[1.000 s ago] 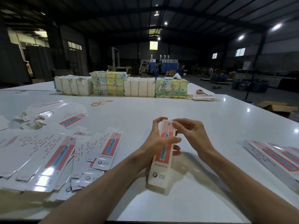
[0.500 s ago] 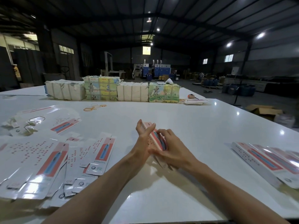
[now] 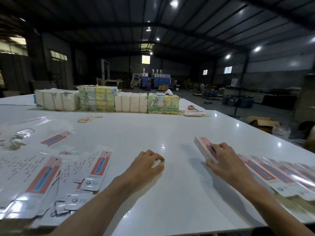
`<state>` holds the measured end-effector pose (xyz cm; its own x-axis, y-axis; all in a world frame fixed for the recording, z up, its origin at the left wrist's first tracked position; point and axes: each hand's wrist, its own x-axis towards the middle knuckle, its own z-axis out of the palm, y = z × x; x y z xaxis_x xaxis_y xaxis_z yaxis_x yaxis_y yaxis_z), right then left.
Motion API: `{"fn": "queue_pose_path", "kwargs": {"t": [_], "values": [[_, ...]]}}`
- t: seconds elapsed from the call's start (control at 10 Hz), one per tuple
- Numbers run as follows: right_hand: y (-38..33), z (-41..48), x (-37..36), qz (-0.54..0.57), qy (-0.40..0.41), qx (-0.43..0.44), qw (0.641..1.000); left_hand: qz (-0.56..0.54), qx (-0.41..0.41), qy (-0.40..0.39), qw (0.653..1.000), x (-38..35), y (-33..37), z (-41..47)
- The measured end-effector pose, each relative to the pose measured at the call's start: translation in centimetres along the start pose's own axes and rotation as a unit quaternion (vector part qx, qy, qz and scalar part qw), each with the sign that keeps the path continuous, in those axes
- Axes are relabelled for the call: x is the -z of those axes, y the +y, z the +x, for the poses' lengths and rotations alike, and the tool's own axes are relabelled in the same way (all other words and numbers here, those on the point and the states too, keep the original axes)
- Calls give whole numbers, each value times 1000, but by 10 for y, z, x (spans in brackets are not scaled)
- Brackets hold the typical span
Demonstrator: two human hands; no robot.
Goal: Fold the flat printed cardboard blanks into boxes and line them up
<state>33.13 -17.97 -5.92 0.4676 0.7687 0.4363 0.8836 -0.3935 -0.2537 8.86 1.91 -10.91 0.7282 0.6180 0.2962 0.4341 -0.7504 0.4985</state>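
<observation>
My right hand [image 3: 223,159] grips a folded white box [image 3: 202,146] with a red and blue print. The box lies at the left end of a row of folded boxes [image 3: 276,176] on the right side of the white table [image 3: 153,130]. My left hand [image 3: 147,163] rests on the table near the middle, fingers loosely curled, holding nothing. Flat printed blanks [image 3: 42,176] lie spread and overlapping at the left, one blank [image 3: 100,163] nearest my left hand.
Wrapped bundles [image 3: 97,99] stand in a line along the table's far edge. Rubber bands [image 3: 88,118] lie in front of them, and a small stack of blanks [image 3: 194,113] at their right end. A cardboard carton [image 3: 262,122] sits on the floor past the right edge.
My right hand has carried the folded box from the middle to the row at the right. My left hand has let go of it and dropped onto the table.
</observation>
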Motion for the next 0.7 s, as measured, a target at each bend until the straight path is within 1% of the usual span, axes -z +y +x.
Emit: {"fn": "queue_pose_path", "kwargs": {"t": [0.1,0.2,0.3,0.4,0.5,0.6,0.7], "values": [[30,-21,7,-86,-13,-36,996,-2,1,-8,1000,0,0,-1],[48,-38,13,-194,23,-43,980,-4,3,-5,1000,1,0,-1],[56,-48,15,-187,19,-48,981,-4,3,-5,1000,1,1,-2],[64,-53,16,-200,17,-28,979,0,2,-3,1000,2,3,-4],[75,-50,21,-186,12,-42,982,-1,5,-3,1000,5,6,-4],[83,-48,19,-208,0,-42,977,-1,3,2,1000,5,8,-6],[74,-44,22,-218,25,-60,974,-6,4,12,1000,5,8,-6]]}}
